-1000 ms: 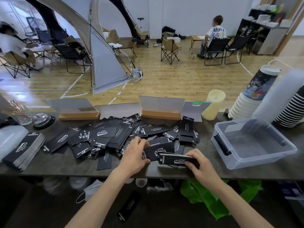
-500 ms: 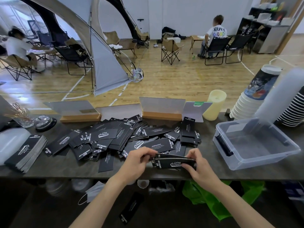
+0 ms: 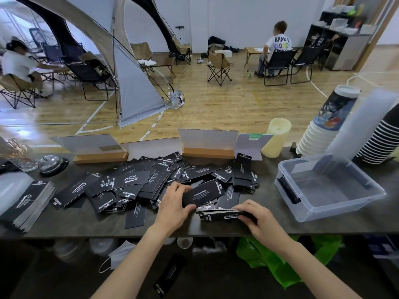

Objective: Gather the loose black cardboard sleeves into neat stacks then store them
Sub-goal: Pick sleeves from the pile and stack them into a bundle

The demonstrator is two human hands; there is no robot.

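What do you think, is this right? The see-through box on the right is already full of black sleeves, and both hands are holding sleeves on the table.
Not quite. The head view shows the see-through box has no black sleeves in it yet. The rest holds: the left hand holds one sleeve and the right hand grips a small stack.

The hall is bright with soft, even light, pale glare lies on the wooden floor at the left, under my counter it is dim, and straight lines bend near the edges, where the cup stacks at the counter's far right corner look soft.
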